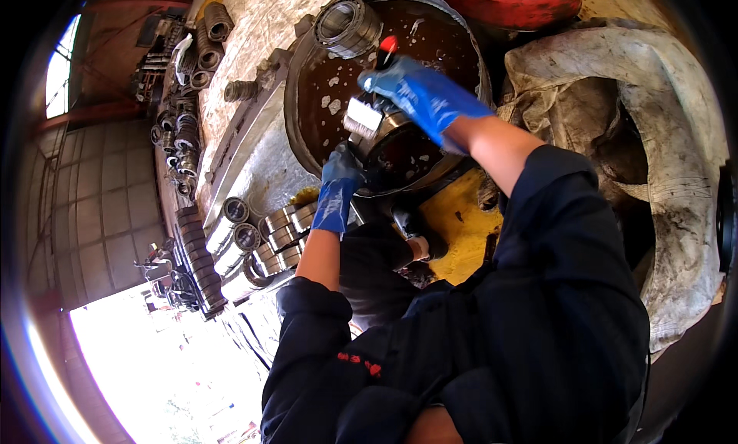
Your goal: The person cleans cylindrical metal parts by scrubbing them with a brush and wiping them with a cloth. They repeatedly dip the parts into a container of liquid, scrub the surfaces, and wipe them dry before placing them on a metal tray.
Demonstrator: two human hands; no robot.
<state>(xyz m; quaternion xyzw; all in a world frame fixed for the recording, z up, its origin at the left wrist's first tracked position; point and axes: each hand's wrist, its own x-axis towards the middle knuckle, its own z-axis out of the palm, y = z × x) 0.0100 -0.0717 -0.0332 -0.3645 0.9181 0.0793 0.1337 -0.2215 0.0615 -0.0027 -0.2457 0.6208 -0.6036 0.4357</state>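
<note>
My right hand (427,94), in a blue rubber glove, grips a wide paint brush (363,118) with a red-tipped dark handle. The brush's pale bristles lie against the side of a metal bearing (386,134), which is tilted over a round basin (292,109) of dark brown liquid with patches of foam. At the basin's near left rim, my gloved left hand (339,181) has its fingers closed on the bearing's edge; part of the bearing is hidden under my right hand. A second, larger bearing (347,27) rests at the basin's far left rim.
Several shiny bearings (280,239) stand stacked left of my left forearm. More dark bearings (184,136) line the far left. A red basin (511,4) lies beyond the basin, and a stained cloth sack (669,136) sits at the right. Yellow floor (465,225) shows below.
</note>
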